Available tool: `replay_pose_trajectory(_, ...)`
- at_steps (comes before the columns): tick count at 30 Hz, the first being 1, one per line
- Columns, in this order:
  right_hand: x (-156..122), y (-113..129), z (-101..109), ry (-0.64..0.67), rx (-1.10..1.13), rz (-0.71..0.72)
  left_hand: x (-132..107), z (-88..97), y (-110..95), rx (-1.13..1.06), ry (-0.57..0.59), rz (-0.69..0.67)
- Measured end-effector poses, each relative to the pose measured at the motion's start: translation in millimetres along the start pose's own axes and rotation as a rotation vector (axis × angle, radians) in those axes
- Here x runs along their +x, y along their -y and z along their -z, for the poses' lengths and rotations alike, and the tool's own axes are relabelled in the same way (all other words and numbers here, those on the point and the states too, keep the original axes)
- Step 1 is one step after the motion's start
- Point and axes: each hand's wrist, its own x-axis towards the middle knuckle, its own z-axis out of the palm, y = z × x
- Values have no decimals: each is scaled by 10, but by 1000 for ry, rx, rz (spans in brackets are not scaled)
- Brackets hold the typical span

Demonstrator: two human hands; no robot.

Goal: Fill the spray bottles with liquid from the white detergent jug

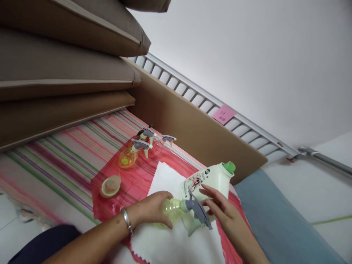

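My left hand (158, 209) is wrapped round the body of a clear yellow-green spray bottle (173, 206), tilted over a white cloth (162, 179). Its grey trigger head (198, 209) points to the right, toward my right hand. My right hand (220, 205) has its fingers apart, close beside that trigger head; whether a fingertip touches it I cannot tell. Just behind stands a pale green detergent bottle (205, 179) with a bright green cap (229, 167), leaning to the right and partly hidden by my right hand and the spray bottle.
Several other spray bottles (128, 157) stand on a red plastic sheet (137, 176), near a small round lidded container (110, 186). Beneath lies a striped cloth (63, 154). Stacked brown cushions (68, 62), a brown board (176, 110) and a radiator (184, 88) with a pink note (224, 114) border it.
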Motion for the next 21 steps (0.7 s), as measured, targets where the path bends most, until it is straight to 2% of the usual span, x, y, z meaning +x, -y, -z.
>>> replay_pose_trajectory(6,-44,-273,16,140,-251,340,-3,10,-22,-5,2,16)
replay_pose_trajectory(14,34,-165,34,136,-468,527,1,-1,-19,0,6,15)
replay_pose_trajectory(17,34,-78,12,139,-510,484,0,9,-43,8,14,12)
replay_pose_trajectory(21,25,41,-96,86,-563,184,-5,10,-48,16,18,20)
